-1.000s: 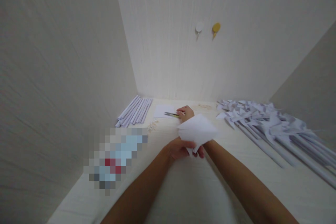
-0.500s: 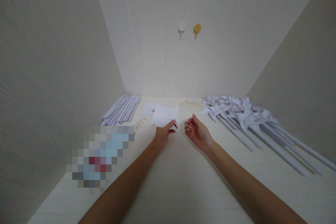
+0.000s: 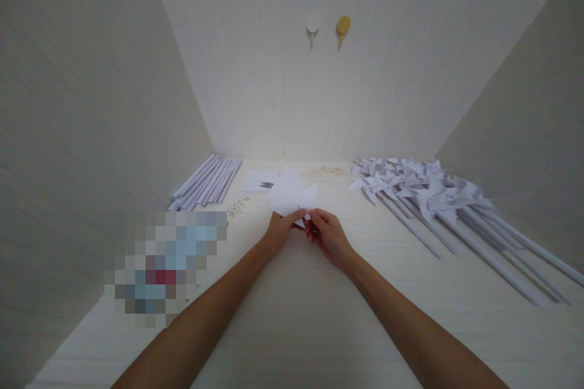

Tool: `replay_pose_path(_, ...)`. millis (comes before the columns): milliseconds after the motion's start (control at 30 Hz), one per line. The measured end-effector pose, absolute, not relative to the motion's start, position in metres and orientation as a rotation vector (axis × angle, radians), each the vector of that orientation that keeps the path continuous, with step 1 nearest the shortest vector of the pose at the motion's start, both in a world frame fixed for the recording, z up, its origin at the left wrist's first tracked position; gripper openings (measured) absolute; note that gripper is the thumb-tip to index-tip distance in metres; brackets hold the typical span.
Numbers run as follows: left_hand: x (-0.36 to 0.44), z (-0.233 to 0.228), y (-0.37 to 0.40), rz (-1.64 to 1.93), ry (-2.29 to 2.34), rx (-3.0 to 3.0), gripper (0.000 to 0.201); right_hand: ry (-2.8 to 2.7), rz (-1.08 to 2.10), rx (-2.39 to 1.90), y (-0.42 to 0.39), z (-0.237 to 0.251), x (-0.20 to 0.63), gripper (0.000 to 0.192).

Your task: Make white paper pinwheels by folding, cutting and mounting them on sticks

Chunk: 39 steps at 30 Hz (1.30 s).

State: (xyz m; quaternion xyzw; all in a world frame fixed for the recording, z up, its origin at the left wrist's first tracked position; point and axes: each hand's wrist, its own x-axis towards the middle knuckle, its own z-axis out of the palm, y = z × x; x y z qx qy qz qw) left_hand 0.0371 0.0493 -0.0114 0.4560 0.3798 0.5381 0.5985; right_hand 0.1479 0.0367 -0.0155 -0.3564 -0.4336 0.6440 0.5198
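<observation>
Both hands meet at the middle of the table (image 3: pixel 319 316), pinching the near edge of a folded white paper (image 3: pixel 292 197). The left hand (image 3: pixel 278 232) grips the paper's lower left corner with thumb and fingertips closed on it; the right hand (image 3: pixel 326 234) has its fingers curled in, nipping the same edge just beside the left. The paper fans up and away from the hands, lifted off the table, its far points over a flat sheet (image 3: pixel 259 180) with a small dark mark that lies behind it.

To the left of the hands lies a row of rolled paper sticks (image 3: pixel 205 182), running towards the back corner, with a few small pale bits (image 3: pixel 238 205) scattered between them and the paper. To the right, well apart from the hands, is a heap of finished paper pinwheels (image 3: pixel 420 185) with their long sticks pointing at the near right edge. The strip of table between the two piles, and all of it nearer the body, is bare pale wood.

Pale panels wall the table in on the left, the back and the right. High on the back panel (image 3: pixel 274 73) sit a white hook (image 3: pixel 312 24) and a yellow hook (image 3: pixel 343 26), side by side
</observation>
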Motion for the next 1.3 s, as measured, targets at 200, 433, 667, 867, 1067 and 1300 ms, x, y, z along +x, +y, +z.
replay_pose_path(200,0.0359,-0.0103,0.0519,1.373,0.962,0.964,0.015,-1.071,1.521,-0.833,0.0385,-0.0166,0.1462,0.021)
replay_pose_path(433,0.0373,-0.0067,0.0511,1.421,0.985,0.868,0.017,-1.103,1.450,-0.879,0.0363,-0.0160,0.1466,0.018)
replay_pose_path(667,0.0376,-0.0083,0.0507,1.410,1.002,0.856,0.020,-1.091,1.451,-0.862,0.0373,-0.0155,0.1464,0.015)
replay_pose_path(867,0.0371,-0.0088,0.0526,1.431,0.989,0.848,0.018,-0.975,1.539,-0.845,0.0356,-0.0119,0.1471,0.012)
replay_pose_path(1067,0.0376,-0.0084,0.0517,1.409,1.019,0.922,0.017,-0.962,1.481,-0.892,0.0359,-0.0137,0.1456,0.016)
replay_pose_path(1300,0.0399,-0.0058,0.0484,1.397,1.084,0.913,0.020,-1.049,1.265,-0.985,0.0375,-0.0200,0.1448,0.019)
